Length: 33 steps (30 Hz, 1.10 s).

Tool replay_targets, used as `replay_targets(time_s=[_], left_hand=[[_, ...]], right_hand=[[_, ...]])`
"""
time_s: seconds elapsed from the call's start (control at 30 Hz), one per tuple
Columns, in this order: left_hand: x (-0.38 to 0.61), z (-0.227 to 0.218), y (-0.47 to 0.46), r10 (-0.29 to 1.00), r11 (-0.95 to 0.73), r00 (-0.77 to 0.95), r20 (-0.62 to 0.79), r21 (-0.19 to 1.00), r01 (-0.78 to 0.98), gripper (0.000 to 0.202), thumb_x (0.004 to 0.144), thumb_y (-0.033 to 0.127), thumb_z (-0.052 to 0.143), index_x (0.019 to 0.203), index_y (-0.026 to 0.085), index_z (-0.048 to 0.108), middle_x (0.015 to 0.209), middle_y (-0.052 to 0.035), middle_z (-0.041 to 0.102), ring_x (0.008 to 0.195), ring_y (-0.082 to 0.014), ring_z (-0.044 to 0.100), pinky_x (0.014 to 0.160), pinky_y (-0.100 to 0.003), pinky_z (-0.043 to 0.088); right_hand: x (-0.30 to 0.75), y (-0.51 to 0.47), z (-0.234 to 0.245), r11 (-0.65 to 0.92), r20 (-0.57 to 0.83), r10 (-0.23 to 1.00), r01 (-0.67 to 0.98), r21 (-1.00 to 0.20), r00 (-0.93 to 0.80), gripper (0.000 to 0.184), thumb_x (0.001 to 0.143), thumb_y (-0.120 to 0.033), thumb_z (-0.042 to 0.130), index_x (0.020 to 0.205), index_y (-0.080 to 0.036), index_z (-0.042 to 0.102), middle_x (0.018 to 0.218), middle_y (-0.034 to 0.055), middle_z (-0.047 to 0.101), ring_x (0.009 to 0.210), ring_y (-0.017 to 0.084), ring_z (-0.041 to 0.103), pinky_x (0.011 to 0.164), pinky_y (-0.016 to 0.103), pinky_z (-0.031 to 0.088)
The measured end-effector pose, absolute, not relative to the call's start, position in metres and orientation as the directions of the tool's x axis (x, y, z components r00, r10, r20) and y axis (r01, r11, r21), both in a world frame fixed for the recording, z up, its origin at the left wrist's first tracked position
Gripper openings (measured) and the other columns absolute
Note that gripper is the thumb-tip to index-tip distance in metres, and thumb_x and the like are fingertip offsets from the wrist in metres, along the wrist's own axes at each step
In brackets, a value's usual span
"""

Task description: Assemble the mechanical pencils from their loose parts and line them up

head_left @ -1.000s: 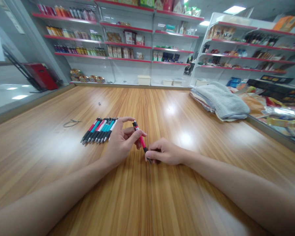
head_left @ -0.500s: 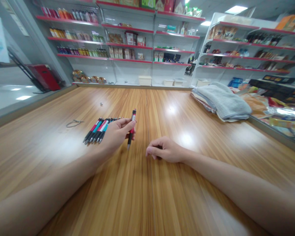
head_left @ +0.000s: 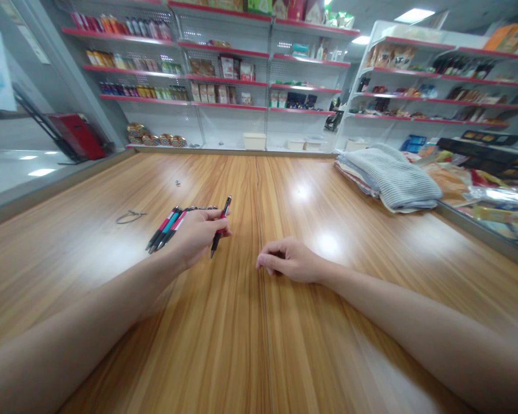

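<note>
A red and black pen [head_left: 216, 240] is pinched between the thumb and fingers of my left hand [head_left: 198, 233]. It slants with its tip down, just above the table or touching it; which one I cannot tell. Beside and partly behind that hand lies a row of several pens [head_left: 166, 229] with red, teal and black barrels, some of them hidden by the hand. My right hand [head_left: 290, 260] rests on the wooden table [head_left: 224, 345], fingers loosely curled in, with nothing seen in them.
A thin looped cord [head_left: 130, 217] lies left of the pens, and a tiny object [head_left: 178, 183] sits farther back. Folded striped cloths [head_left: 392, 178] are stacked at the back right. Packaged goods [head_left: 496, 190] lie beyond the right edge. Stocked shelves [head_left: 224, 77] stand behind.
My left hand has moved a little to the left with the pen, toward the row, and the pen leans more. It now covers more of the row. My right hand has barely moved.
</note>
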<state>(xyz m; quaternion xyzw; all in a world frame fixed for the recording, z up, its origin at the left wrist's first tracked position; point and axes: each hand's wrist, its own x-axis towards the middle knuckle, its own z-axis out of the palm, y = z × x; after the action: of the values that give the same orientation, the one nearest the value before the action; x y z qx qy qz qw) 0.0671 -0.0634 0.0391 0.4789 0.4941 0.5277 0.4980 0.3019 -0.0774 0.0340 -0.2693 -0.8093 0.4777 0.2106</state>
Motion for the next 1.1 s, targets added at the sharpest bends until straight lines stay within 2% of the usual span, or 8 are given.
replay_targets(time_s=[0.1, 0.17, 0.27, 0.33, 0.47, 0.57, 0.67, 1.1], left_hand=[[0.058, 0.037, -0.059, 0.995, -0.066, -0.073, 0.073, 0.994, 0.092, 0.019, 0.071, 0.028, 0.07, 0.08, 0.012, 0.067, 0.071, -0.0042, 0.062, 0.064, -0.0136, 0.061, 0.07, -0.029, 0.051], [0.053, 0.037, -0.058, 0.983, -0.106, -0.106, 0.148, 0.938, 0.329, 0.023, 0.076, 0.035, 0.065, 0.083, 0.013, 0.068, 0.072, -0.0057, 0.064, 0.063, -0.0169, 0.062, 0.066, -0.031, 0.05], [0.048, 0.036, -0.057, 0.936, -0.155, -0.086, 0.341, 0.62, 0.769, 0.028, 0.082, 0.04, 0.057, 0.091, 0.016, 0.07, 0.079, -0.0081, 0.068, 0.069, -0.0221, 0.063, 0.067, -0.033, 0.046], [0.046, 0.035, -0.058, 0.907, -0.174, -0.003, 0.422, 0.38, 0.908, 0.031, 0.083, 0.04, 0.055, 0.097, 0.017, 0.07, 0.085, -0.0093, 0.07, 0.077, -0.0243, 0.064, 0.071, -0.033, 0.044], [0.047, 0.033, -0.061, 0.939, -0.168, 0.097, 0.33, 0.195, 0.966, 0.033, 0.083, 0.04, 0.052, 0.097, 0.016, 0.07, 0.083, -0.0114, 0.071, 0.079, -0.0269, 0.065, 0.07, -0.033, 0.043], [0.048, 0.036, -0.064, 0.963, -0.144, 0.107, 0.249, 0.132, 0.981, 0.03, 0.084, 0.039, 0.05, 0.085, 0.018, 0.071, 0.079, -0.0116, 0.071, 0.078, -0.0279, 0.066, 0.067, -0.033, 0.043], [0.047, 0.038, -0.065, 0.965, -0.141, 0.113, 0.235, 0.109, 0.984, 0.029, 0.084, 0.038, 0.05, 0.085, 0.019, 0.071, 0.078, -0.0116, 0.071, 0.078, -0.0282, 0.066, 0.066, -0.033, 0.042], [0.049, 0.033, -0.056, 0.918, -0.095, 0.102, 0.383, -0.037, 0.995, 0.028, 0.087, 0.029, 0.044, 0.082, 0.014, 0.068, 0.086, -0.0157, 0.07, 0.084, -0.029, 0.064, 0.077, -0.036, 0.043]], right_hand=[[0.302, -0.078, 0.035, 0.41, 0.086, 0.634, 0.24, -0.88, -0.768, 0.035, 0.094, -0.041, 0.05, 0.088, -0.011, 0.068, 0.067, 0.0011, 0.06, 0.058, 0.007, 0.052, 0.055, 0.018, 0.039], [0.302, -0.078, 0.035, 0.42, 0.09, 0.632, 0.242, -0.875, -0.77, 0.034, 0.094, -0.04, 0.05, 0.088, -0.011, 0.068, 0.067, 0.0013, 0.06, 0.059, 0.007, 0.052, 0.056, 0.018, 0.039], [0.302, -0.078, 0.035, 0.43, 0.093, 0.627, 0.245, -0.869, -0.773, 0.033, 0.094, -0.039, 0.05, 0.088, -0.011, 0.068, 0.067, 0.0011, 0.06, 0.058, 0.007, 0.052, 0.056, 0.018, 0.039], [0.302, -0.078, 0.035, 0.433, 0.09, 0.628, 0.251, -0.865, -0.773, 0.033, 0.094, -0.038, 0.05, 0.088, -0.011, 0.068, 0.066, 0.0012, 0.06, 0.059, 0.008, 0.053, 0.056, 0.018, 0.04], [0.301, -0.078, 0.035, 0.447, 0.098, 0.629, 0.255, -0.857, -0.771, 0.032, 0.093, -0.038, 0.051, 0.088, -0.011, 0.068, 0.066, 0.0009, 0.06, 0.059, 0.008, 0.054, 0.058, 0.018, 0.04], [0.301, -0.078, 0.035, 0.456, 0.102, 0.625, 0.256, -0.852, -0.774, 0.031, 0.093, -0.037, 0.051, 0.088, -0.012, 0.068, 0.066, 0.0006, 0.06, 0.058, 0.007, 0.053, 0.057, 0.018, 0.04], [0.302, -0.078, 0.035, 0.461, 0.103, 0.625, 0.259, -0.849, -0.774, 0.03, 0.093, -0.036, 0.05, 0.087, -0.011, 0.068, 0.066, 0.0005, 0.06, 0.058, 0.007, 0.053, 0.056, 0.018, 0.039], [0.3, -0.079, 0.036, 0.462, 0.096, 0.627, 0.27, -0.845, -0.773, 0.03, 0.092, -0.036, 0.053, 0.083, -0.012, 0.067, 0.065, 0.0011, 0.061, 0.059, 0.008, 0.054, 0.056, 0.019, 0.04]])
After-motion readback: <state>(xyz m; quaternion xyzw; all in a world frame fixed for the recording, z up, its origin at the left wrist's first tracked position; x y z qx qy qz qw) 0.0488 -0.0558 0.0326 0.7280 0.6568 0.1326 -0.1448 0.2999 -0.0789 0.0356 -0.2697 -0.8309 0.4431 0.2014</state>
